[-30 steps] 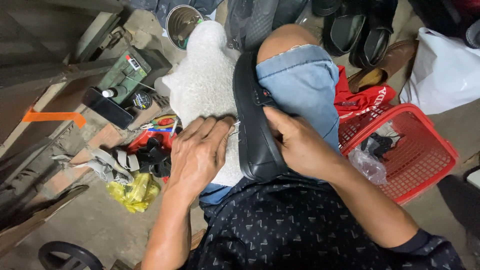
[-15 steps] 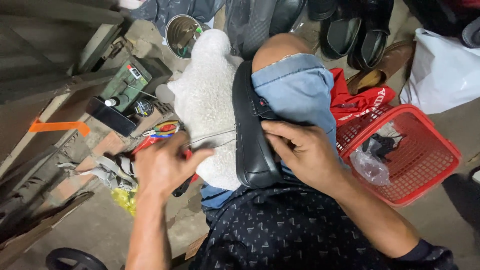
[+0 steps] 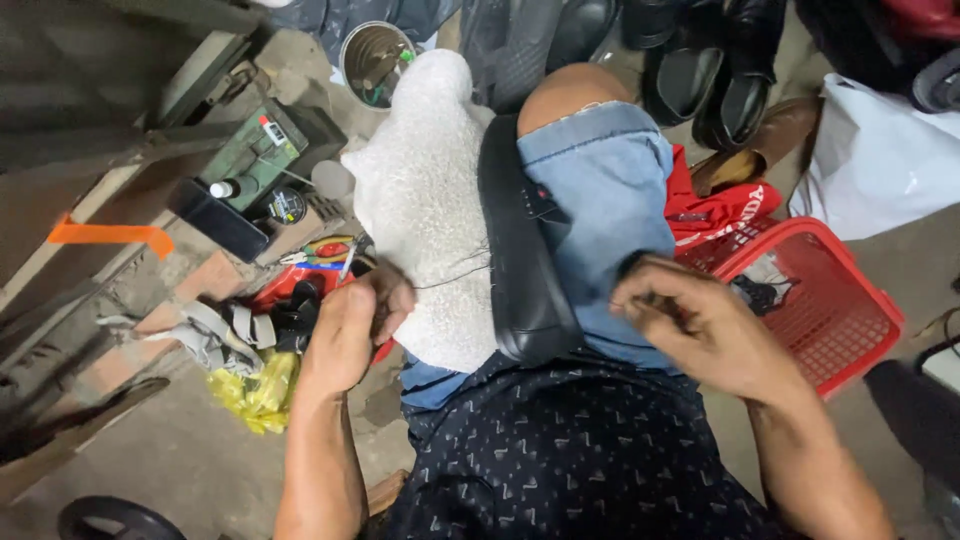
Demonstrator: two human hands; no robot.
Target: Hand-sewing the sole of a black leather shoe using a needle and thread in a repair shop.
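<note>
In the centre of the head view, the long black leather shoe sole piece (image 3: 522, 250) lay on its edge between the person's knees, resting against the white fluffy cloth (image 3: 425, 210) on one side and the blue denim shorts leg (image 3: 605, 210) on the other. A moment before, both hands had pressed flat on this black piece; now they had left it. The left hand (image 3: 350, 325) had moved down to the lower left of the piece, with its fingers pinched together on a thin dark thread (image 3: 455, 275), which ran across the white cloth to the black edge. The right hand (image 3: 700, 325) had come off to the right of centre, above the denim; its fingers were curled together, but I could not tell whether they held a needle or anything else. In my judgement this meant a stitch was being pulled tight.

The black piece looked smooth and slightly shiny, with a rounded lower end and small marks along its side.

On the right stood a red plastic basket (image 3: 850, 330). At the upper left was a round metal tin (image 3: 375, 60).
</note>
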